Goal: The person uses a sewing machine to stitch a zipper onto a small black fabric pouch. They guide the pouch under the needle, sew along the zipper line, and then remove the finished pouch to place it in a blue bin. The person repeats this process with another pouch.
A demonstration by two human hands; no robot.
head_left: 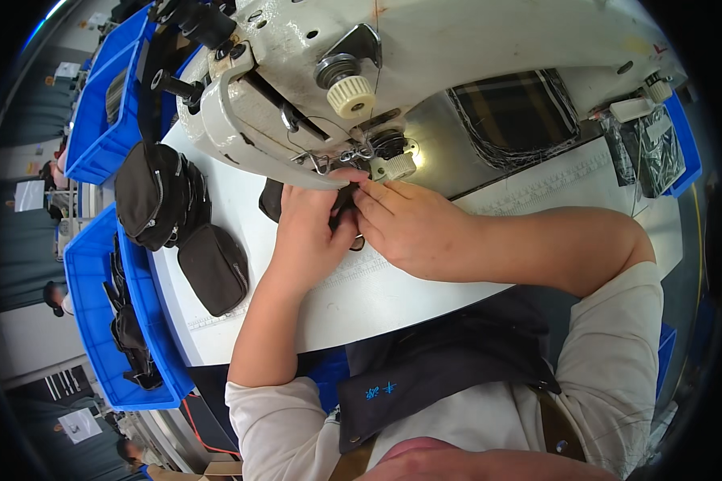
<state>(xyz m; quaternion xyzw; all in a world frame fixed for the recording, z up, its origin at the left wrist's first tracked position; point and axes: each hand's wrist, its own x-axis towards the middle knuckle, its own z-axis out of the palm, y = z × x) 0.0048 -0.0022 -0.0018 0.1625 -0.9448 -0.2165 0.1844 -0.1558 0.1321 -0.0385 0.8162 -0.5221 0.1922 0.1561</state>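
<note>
Left grip (pixel 305 232) and right grip (pixel 409 228) pinch dark fabric (pixel 345 200) at six o'clock from the sewing-machine head (pixel 293 76), where guiding it flat and evenly should work best.

Dark curtain-like panels (pixel 16 240) at left, bright light strip (pixel 42 26) above, white table (pixel 337 317), grey floor (pixel 687 284) at right.

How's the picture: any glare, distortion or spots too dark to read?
Head view: bright glare on the metal bed under the sewing machine; fisheye bows the white table's front edge; black vignetting fills the corners; the dark piece between left hand and right hand shows little detail.
</note>
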